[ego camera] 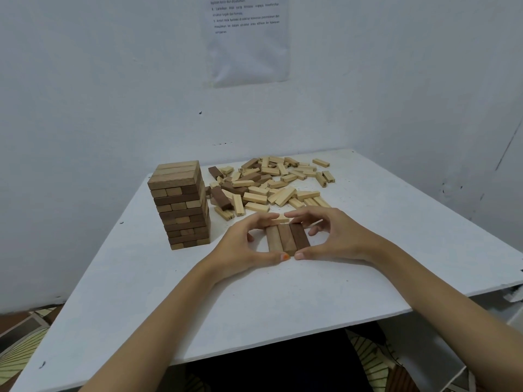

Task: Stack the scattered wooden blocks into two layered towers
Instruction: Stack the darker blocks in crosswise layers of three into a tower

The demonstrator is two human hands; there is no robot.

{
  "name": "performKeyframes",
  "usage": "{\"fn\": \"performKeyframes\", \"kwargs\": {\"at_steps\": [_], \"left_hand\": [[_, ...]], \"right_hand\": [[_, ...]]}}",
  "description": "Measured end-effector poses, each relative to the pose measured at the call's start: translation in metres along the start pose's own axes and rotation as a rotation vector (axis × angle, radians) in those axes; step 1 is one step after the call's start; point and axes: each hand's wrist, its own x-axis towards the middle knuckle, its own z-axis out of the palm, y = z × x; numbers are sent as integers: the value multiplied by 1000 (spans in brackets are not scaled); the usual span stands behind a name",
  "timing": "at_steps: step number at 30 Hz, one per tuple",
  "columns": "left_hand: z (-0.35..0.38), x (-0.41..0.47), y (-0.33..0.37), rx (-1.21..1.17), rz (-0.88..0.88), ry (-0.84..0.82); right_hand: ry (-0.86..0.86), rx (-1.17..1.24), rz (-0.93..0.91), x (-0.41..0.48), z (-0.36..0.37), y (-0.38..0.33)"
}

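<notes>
Left hand (pixel 245 244), right hand (pixel 338 236): both cupping three-block row (pixel 287 238), thumbs touching near ends, fingertips arching over far ends; forearms converging.

A single wide-angle view comes from the person's head, above the near edge of the white tabletop (pixel 254 301), facing forward and down. It sits close: both forearms enter from the bottom, and the left hand (pixel 246 244) and right hand (pixel 336 236) meet around a row of three blocks (pixel 287 239) just below mid-frame. Beyond the tabletop's far corner, the wall (pixel 113 80) fills the upper half.
</notes>
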Motion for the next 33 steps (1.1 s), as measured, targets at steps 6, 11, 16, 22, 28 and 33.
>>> {"fn": "performKeyframes", "kwargs": {"at_steps": [6,11,16,22,28,33], "left_hand": [[-2,-3,2,-45,-11,-10],[-2,-6,2,-60,-15,-11],[0,-6,7,-60,-13,7],[-6,-10,15,-108,5,53],[-33,-15,45,-69,84,80],[-64,-20,77,-42,141,151]], "right_hand": [[3,-11,-15,-2,1,-3],[-3,-15,-17,-2,3,-4],[16,-7,-20,-2,4,-6],[73,91,-58,-4,3,-15],[89,170,-163,3,-5,-44],[109,208,-258,16,-20,-80]]}}
